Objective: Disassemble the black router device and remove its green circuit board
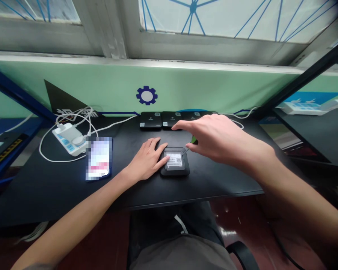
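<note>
The left hand (pixel 145 159) lies open, fingertips on a black square device (pixel 175 162) on the surface (pixel 129 191), while the right hand (pixel 214 140) pinches a green-handled screwdriver (pixel 194 140) just above the device's edge.

A black rounded-square device (pixel 175 161) lies flat, white label facing up.
</note>
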Demonstrator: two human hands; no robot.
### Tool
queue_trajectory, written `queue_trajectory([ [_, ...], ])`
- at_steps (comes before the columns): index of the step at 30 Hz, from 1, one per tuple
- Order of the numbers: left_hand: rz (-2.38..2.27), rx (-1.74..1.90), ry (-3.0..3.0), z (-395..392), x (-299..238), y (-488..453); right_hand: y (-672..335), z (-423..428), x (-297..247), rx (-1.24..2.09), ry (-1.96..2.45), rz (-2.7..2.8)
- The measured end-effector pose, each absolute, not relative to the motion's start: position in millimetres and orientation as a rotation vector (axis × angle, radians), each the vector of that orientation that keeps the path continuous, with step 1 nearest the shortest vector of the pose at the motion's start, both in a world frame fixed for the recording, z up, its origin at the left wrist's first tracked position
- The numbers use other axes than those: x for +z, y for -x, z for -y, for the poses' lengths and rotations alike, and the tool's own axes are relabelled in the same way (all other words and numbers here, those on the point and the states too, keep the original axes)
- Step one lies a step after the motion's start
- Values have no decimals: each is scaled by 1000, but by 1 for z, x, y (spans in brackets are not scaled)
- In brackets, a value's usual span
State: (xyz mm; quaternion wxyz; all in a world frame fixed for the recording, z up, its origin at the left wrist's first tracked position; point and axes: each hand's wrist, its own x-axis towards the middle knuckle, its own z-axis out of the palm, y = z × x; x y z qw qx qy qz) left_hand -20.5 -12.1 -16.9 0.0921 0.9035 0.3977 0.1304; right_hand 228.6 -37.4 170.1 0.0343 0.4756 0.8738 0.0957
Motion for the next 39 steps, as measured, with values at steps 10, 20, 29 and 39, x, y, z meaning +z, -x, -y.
queue_trajectory([
  [10, -1199, 355, -2692, 12, -17, 21, -233, 39, 170, 307, -1484, -2651],
  [20, -1180, 420, -2670, 12, -18, 21, -228, 41, 175, 171, -1552, -2506],
  [29, -1174, 421, -2668, 12, -18, 22, -225, 39, 171, 245, -1638, -2480],
  [39, -1177, 414, -2672, 12, -18, 22, -227, 40, 166, 354, -1730, -2471],
])
